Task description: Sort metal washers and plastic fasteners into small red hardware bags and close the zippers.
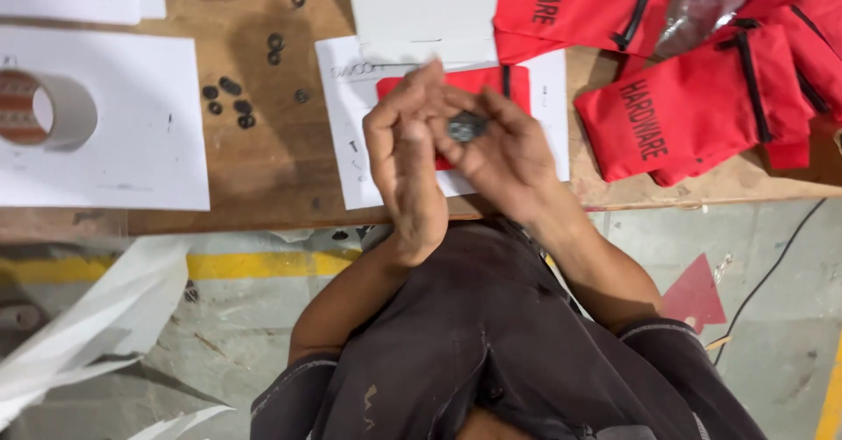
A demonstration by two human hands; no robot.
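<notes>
My right hand [513, 155] is cupped palm up over the table edge and holds a small pile of dark metal washers [467, 126]. My left hand [405, 155] stands on edge beside it, and its fingertips reach into that pile. Under both hands lies a flat red pouch [509, 85] on a white sheet of paper [351, 133]. Several more dark washers [230, 102] lie loose on the wooden table [263, 177] to the left.
A roll of tape [48, 111] rests on a white sheet at far left. Several red zip pouches [693, 107] and a clear plastic bag [693, 6] lie at the right. Below the table edge are a concrete floor with a yellow line [263, 266], a black cable [772, 273] and white plastic [88, 317].
</notes>
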